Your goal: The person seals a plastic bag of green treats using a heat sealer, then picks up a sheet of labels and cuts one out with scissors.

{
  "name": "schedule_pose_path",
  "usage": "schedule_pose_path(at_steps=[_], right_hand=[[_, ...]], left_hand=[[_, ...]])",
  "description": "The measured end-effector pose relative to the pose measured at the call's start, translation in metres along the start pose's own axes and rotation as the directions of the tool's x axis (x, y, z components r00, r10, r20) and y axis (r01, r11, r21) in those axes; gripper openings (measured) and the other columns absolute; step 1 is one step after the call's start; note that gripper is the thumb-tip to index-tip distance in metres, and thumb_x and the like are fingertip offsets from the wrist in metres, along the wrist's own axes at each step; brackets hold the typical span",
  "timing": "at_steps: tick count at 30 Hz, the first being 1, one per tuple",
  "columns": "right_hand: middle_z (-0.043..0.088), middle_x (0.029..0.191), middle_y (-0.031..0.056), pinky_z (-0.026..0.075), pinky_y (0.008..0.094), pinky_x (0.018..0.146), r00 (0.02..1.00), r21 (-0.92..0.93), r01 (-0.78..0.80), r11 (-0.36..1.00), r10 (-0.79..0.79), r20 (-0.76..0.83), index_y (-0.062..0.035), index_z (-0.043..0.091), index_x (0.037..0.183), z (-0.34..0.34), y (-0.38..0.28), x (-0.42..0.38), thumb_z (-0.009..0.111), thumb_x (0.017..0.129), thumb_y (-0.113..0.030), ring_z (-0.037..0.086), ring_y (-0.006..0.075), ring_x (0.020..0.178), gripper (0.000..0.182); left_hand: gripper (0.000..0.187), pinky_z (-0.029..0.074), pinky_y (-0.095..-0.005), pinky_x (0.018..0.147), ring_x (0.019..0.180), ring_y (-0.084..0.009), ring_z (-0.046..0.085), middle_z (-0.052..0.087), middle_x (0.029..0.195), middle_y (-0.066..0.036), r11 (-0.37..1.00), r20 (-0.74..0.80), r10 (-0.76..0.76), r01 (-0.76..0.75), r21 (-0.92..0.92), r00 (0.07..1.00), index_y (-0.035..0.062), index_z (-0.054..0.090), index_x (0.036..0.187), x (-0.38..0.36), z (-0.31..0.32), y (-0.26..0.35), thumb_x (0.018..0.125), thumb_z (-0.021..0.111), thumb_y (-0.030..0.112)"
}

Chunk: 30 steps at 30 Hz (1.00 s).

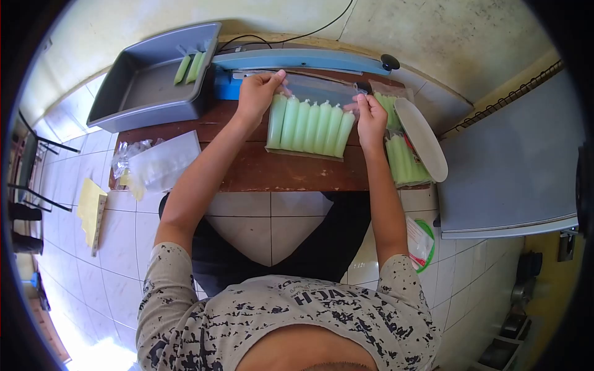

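Note:
A clear plastic bag holding several upright pale green tubes lies on the brown wooden table. My left hand pinches the bag's upper left corner, and my right hand pinches its upper right corner. The bag's top edge is stretched between them, against the front of a long blue sealing device with a black knob at its right end. More bags of green tubes lie to the right of my right hand, partly under a white oval tray.
At the back left is a grey bin with a few green tubes inside. Empty clear bags lie on the table's left end. A grey refrigerator-like box stands at the right. Yellow paper and a green-rimmed item are lower down.

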State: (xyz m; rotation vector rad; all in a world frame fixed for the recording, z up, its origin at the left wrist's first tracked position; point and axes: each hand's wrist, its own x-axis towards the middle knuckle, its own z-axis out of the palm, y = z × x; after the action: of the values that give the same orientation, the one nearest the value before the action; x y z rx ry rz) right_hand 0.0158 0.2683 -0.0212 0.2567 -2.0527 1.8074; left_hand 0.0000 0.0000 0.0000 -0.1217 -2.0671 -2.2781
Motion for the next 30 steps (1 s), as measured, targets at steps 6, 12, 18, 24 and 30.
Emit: schedule_pose_path(at_steps=[6, 12, 18, 24, 30], right_hand=[[0.069, 0.074, 0.0067, 0.046, 0.0231, 0.061, 0.994, -0.116, 0.075, 0.99, -0.083, -0.067, 0.0024, 0.067, 0.089, -0.006, 0.001, 0.021, 0.059, 0.095, -0.018, 0.059, 0.0084, 0.063, 0.023], [0.063, 0.068, 0.0063, 0.044, 0.0264, 0.058, 0.934, -0.333, 0.252, 0.909, -0.318, -0.16, 0.0013, 0.07, 0.085, -0.008, 0.019, 0.03, 0.071, 0.085, -0.014, 0.056, 0.0121, 0.059, 0.016], [0.061, 0.068, 0.0066, 0.045, 0.0276, 0.057, 0.925, -0.372, 0.247, 0.895, -0.332, -0.184, 0.0012, 0.071, 0.084, -0.006, 0.012, 0.034, 0.075, 0.08, -0.011, 0.055, 0.0139, 0.058, 0.013], [0.064, 0.068, 0.0083, 0.045, 0.0286, 0.055, 0.923, -0.383, 0.233, 0.894, -0.327, -0.201, 0.001, 0.071, 0.084, 0.0, 0.014, 0.036, 0.075, 0.08, -0.012, 0.055, 0.0143, 0.056, 0.014], [0.065, 0.069, 0.0104, 0.045, 0.0298, 0.055, 0.926, -0.383, 0.202, 0.901, -0.303, -0.225, 0.0009, 0.071, 0.084, 0.004, 0.023, 0.04, 0.074, 0.081, -0.013, 0.056, 0.0159, 0.055, 0.014]], left_hand=[[0.033, 0.046, -0.0238, 0.062, 0.065, -0.0086, 0.06, 0.069, 0.069, -0.006, 0.958, -0.127, 0.125, -0.087, 0.272, 0.984, 0.0015, 0.074, 0.088, 0.011, 0.005, 0.006, 0.087, 0.07, 0.034], [0.033, 0.043, -0.0241, 0.054, 0.058, -0.0062, 0.056, 0.065, 0.06, -0.004, 0.845, -0.208, 0.217, -0.077, 0.529, 0.954, 0.0016, 0.076, 0.082, 0.006, 0.003, 0.018, 0.081, 0.077, 0.034], [0.033, 0.047, -0.023, 0.052, 0.056, -0.0095, 0.06, 0.064, 0.061, -0.006, 0.946, -0.183, 0.049, 0.014, 0.324, 0.982, -0.0024, 0.074, 0.086, 0.007, 0.007, 0.025, 0.08, 0.078, 0.03], [0.026, 0.058, -0.0258, 0.063, 0.067, -0.017, 0.068, 0.069, 0.076, -0.014, 0.999, -0.131, 0.043, -0.046, -0.018, 0.99, -0.0081, 0.066, 0.088, 0.024, 0.009, -0.005, 0.088, 0.069, 0.018], [0.022, 0.059, -0.0284, 0.078, 0.086, -0.0232, 0.07, 0.068, 0.094, -0.018, 0.994, -0.117, 0.021, -0.033, -0.104, 0.993, -0.0114, 0.061, 0.098, 0.023, 0.012, -0.012, 0.093, 0.061, 0.01]])
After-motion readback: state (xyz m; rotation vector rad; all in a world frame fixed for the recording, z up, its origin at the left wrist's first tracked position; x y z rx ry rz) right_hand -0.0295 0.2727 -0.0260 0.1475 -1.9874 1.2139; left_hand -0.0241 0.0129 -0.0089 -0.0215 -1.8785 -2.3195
